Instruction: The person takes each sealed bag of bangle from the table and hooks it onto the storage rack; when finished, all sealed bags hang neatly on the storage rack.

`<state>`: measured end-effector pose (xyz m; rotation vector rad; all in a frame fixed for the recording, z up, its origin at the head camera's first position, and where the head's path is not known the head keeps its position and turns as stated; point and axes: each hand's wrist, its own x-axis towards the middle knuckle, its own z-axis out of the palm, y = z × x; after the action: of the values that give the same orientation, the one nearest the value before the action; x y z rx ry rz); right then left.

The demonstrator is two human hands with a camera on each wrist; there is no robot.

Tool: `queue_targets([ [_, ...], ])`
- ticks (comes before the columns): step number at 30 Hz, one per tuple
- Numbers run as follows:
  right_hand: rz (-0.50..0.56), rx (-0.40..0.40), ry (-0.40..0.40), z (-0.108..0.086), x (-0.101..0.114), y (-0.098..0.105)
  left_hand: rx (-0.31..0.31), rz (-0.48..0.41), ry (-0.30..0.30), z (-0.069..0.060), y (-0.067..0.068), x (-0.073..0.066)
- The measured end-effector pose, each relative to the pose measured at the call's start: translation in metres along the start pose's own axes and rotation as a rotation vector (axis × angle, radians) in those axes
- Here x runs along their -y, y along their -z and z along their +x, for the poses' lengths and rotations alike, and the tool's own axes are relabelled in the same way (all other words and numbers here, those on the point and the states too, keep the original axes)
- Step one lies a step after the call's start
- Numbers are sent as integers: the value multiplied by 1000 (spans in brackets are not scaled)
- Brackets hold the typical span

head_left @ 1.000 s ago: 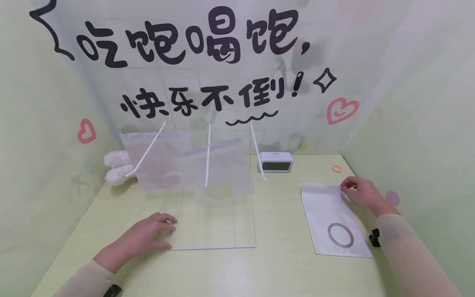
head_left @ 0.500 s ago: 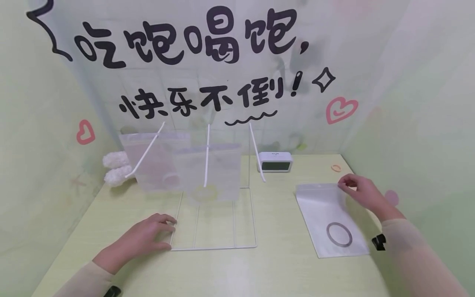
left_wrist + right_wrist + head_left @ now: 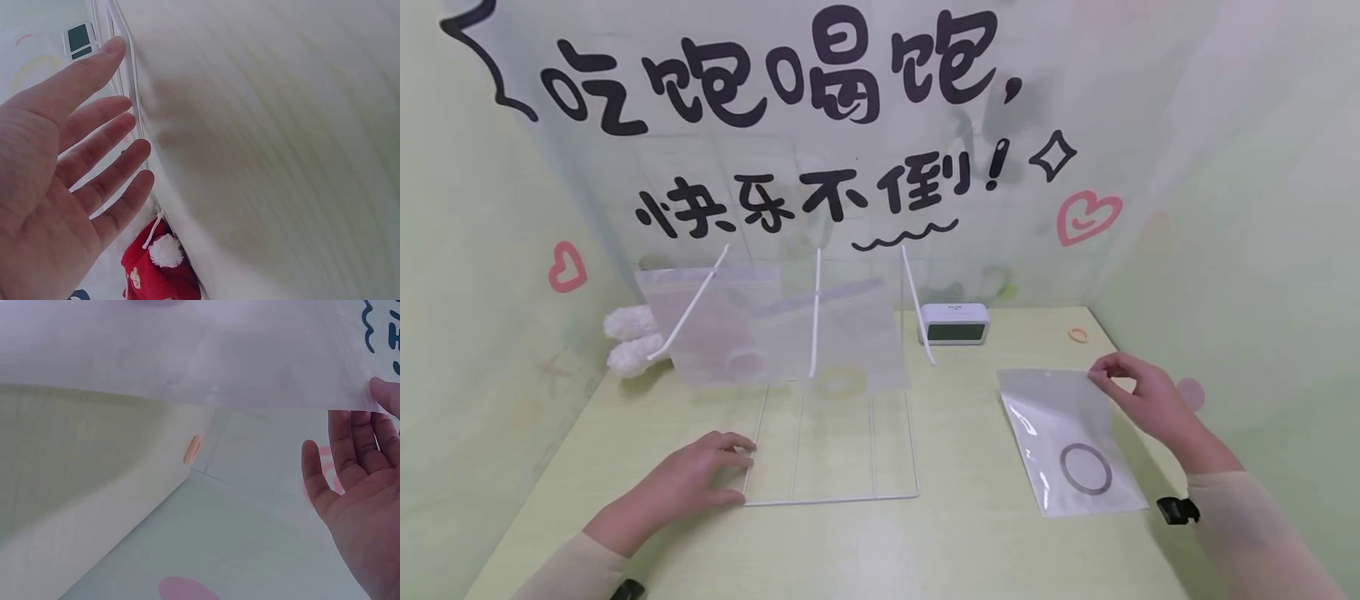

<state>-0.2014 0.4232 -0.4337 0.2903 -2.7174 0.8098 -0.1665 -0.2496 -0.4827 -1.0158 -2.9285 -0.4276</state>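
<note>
In the head view my right hand (image 3: 1150, 400) pinches the top right corner of a clear zip bag (image 3: 1048, 408). A grey ring (image 3: 1086, 492) shows in the bag's lower part. The right wrist view has the thumb on the bag's edge (image 3: 269, 400), with the fingers behind it. My left hand (image 3: 696, 475) touches the left side of a white wire rack's base (image 3: 831, 502), its fingers extended and slightly bent. Two zip bags hang on the rack: one on the left hook (image 3: 718, 354) and one on the middle hook (image 3: 868, 333), with a yellow ring low in it.
A white digital clock (image 3: 955, 313) stands behind the rack, and a small orange ring (image 3: 1078, 335) lies at the back right. White fluffy plush (image 3: 628, 358) sits back left; the left wrist view includes its red clothing (image 3: 150, 269). Printed curtains surround the table (image 3: 955, 433).
My right hand has raised the bag's right side slightly, and the sheet now looks flatter and shinier. The middle hanging bag swings and tilts. The left hand stays put.
</note>
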Motion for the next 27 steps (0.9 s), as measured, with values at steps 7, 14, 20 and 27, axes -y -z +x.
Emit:
queue_targets([
  [7, 58, -65, 31, -7, 29, 3, -2, 5, -7, 0, -1, 1],
  [14, 94, -121, 58, -9, 55, 9, -13, 12, -11, 0, -4, 3],
  [20, 163, -162, 80, -8, 81, 14, 5, 3, 7, 0, -2, 2],
  [27, 242, -180, 164, -7, 107, 21, 30, 0, 24, 1, 0, -1],
])
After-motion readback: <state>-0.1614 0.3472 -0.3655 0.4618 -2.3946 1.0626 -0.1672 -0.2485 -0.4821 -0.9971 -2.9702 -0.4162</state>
